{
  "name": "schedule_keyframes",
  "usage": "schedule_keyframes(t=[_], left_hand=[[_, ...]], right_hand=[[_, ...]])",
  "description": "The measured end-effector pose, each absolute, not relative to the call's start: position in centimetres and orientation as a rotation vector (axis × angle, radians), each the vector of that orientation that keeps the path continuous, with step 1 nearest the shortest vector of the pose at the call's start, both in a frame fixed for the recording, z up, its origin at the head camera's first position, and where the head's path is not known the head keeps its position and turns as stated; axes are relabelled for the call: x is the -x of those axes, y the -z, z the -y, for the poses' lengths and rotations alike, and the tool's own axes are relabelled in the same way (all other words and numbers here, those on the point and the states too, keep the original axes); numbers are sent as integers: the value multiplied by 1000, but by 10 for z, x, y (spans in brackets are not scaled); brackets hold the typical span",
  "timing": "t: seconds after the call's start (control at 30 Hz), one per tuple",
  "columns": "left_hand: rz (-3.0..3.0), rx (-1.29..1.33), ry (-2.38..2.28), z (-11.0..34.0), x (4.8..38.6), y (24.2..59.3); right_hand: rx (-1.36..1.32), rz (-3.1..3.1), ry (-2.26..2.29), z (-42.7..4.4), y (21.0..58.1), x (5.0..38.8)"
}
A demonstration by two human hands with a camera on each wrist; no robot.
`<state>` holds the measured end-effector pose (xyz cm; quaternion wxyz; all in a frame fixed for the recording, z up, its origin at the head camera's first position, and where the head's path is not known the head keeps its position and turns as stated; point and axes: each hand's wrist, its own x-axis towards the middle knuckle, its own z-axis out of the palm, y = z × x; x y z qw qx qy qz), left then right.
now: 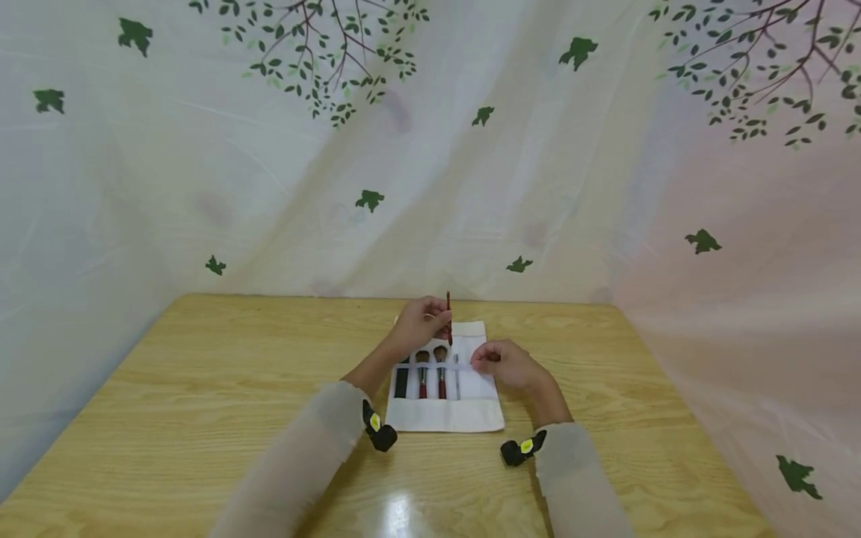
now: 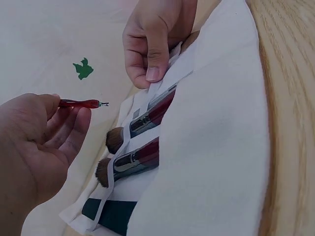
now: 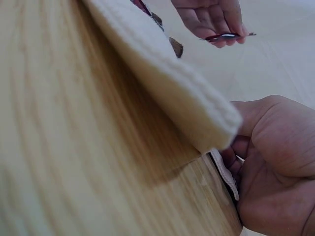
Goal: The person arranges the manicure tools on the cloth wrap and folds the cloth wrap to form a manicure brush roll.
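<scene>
The left hand (image 1: 422,326) pinches a slim red tool (image 1: 448,317) upright above the white cloth roll (image 1: 444,415); in the left wrist view the tool (image 2: 81,103) has a small forked tip pointing away from the palm. At the roll's right side the right hand (image 1: 514,366) pinches the white elastic band, thumb and finger together (image 2: 153,44). Under the band lie two brushes with brown bristles and red handles (image 2: 142,120), a dark flat item (image 2: 110,215) and a thin clear-looking tool (image 1: 457,377). In the right wrist view, the roll's edge (image 3: 167,73) hides part of the right hand's fingers.
The roll lies on a wooden table (image 1: 235,388). Behind the table hangs a pale curtain (image 1: 282,194) printed with green leaves and branches. Each wrist carries a small black camera on a strap, the left one (image 1: 382,435) near the roll's lower left corner.
</scene>
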<state>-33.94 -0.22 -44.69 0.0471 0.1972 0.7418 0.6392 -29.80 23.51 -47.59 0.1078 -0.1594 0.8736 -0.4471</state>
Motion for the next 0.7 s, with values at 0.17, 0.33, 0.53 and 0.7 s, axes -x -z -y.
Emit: schedule_keyframes(t=[0.17, 0.33, 0.53, 0.7], left_hand=[[-2241, -523, -1975, -11, 340, 452], [-2212, -484, -1984, -24, 338, 456], [-2205, -472, -1971, -31, 339, 462], [-2254, -480, -1938, -31, 341, 468]], right_hand=[[455, -2574, 1313, -235, 476, 298], [465, -2558, 1328, -235, 475, 297], [490, -2555, 1332, -235, 475, 297], [490, -2556, 1337, -235, 475, 298]])
